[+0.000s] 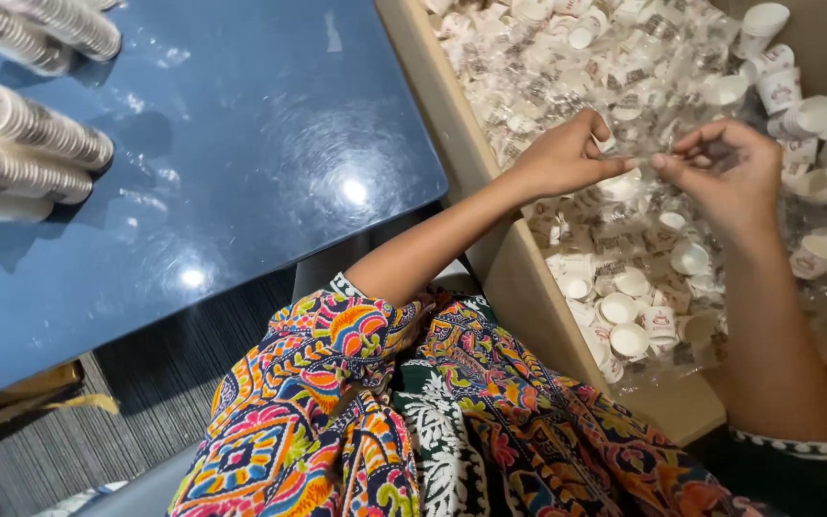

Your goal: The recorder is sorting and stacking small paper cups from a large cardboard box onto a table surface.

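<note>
Left hand (562, 158) and right hand (729, 172), each grip pinching clear wrapper (645, 158) stretched between them

Left arm: bare, stretched forward and away from my body, forearm running up to the wrist.
Left hand (562, 158): knuckles up, fingers curled, thumb and forefinger pinched together at the tips, pointing toward my right hand.
Right arm: bare forearm rising almost straight ahead of me, wrist bent inward.
Right hand (734, 172): back facing me, fingers bent, thumb and forefinger pinched, tips nearly meeting those of my left hand.
Gap between hands: very small, fingertips just beside each other.
</note>
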